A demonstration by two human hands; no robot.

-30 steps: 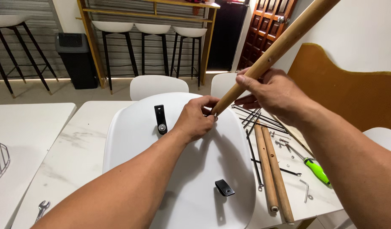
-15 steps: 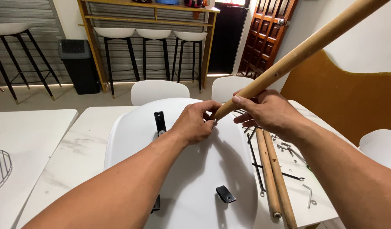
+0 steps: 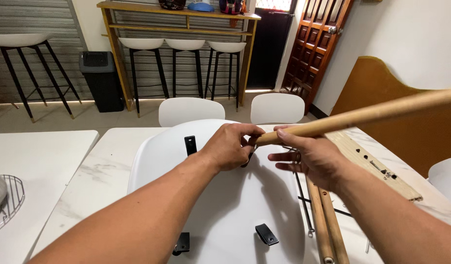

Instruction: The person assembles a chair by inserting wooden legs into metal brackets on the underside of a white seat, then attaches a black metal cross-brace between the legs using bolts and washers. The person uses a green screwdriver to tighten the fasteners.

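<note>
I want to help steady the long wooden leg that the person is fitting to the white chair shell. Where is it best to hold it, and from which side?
Probably grip the wooden leg on its bare middle, coming from below on the right. It slopes up to the right, unsupported there. The left hand and right hand already crowd its lower end at the white chair shell.

White chair shell [image 3: 225,205], black brackets [image 3: 190,144], light tan wooden leg [image 3: 362,116], white grey-veined marble tabletop [image 3: 96,168]

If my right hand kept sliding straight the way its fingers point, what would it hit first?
The right hand points left, fingers loosely around the wooden leg. Going straight on, it would probably meet the left hand first, at the leg's lower end; the gap looks short, though depth is unclear.
</note>
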